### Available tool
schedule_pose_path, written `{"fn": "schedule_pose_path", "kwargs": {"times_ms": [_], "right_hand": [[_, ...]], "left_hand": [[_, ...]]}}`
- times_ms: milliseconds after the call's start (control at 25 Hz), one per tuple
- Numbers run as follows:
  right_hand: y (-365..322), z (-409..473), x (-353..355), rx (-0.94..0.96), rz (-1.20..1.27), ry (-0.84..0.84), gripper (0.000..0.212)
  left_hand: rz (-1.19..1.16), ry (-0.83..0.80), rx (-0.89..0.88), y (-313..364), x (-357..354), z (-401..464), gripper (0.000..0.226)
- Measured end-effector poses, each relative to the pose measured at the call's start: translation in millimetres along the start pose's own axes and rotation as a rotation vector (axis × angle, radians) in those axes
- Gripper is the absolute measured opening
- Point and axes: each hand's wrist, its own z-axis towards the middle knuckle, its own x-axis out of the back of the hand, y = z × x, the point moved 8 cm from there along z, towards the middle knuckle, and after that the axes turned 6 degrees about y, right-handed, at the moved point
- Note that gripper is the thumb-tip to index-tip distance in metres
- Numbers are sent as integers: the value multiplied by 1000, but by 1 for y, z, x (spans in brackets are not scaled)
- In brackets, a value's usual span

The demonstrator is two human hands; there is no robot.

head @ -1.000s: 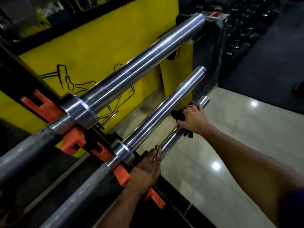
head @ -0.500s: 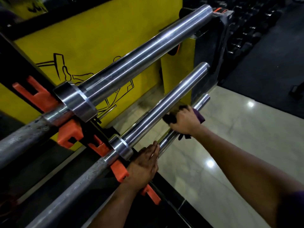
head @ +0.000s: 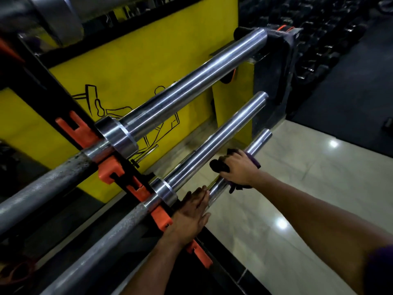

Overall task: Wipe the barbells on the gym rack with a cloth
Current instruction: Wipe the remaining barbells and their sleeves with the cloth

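The right hand [head: 238, 169] grips the cloth [head: 219, 166] around the lowest barbell [head: 258, 140], left hand [head: 191, 213] flat and open beside it; the upper bars probably remain.

Rack [head: 70, 107] carries three barbells [head: 191, 81]

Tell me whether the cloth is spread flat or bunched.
Bunched: the cloth is wrapped around the lowest barbell sleeve under the right hand.
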Motion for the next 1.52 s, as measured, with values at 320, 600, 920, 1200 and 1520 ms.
{"fn": "schedule_pose_path", "kwargs": {"times_ms": [320, 600, 920, 1200, 1520], "right_hand": [[-12, -34, 35, -51, 324, 322, 31], [-28, 0, -4, -136, -131, 11, 33], [-55, -49, -12, 221, 24, 117, 41], [-107, -6, -51, -43, -215, -278, 43], [-103, -37, -47, 67, -32, 50, 42]], "left_hand": [[244, -57, -79, -23, 11, -93, 62], [225, -77, -78, -23, 10, -91, 61], [212, -77, -72, -23, 9, -90, 62], [188, -74, -98, -23, 6, -90, 60], [166, -29, -111, -23, 5, -90, 60]]}}
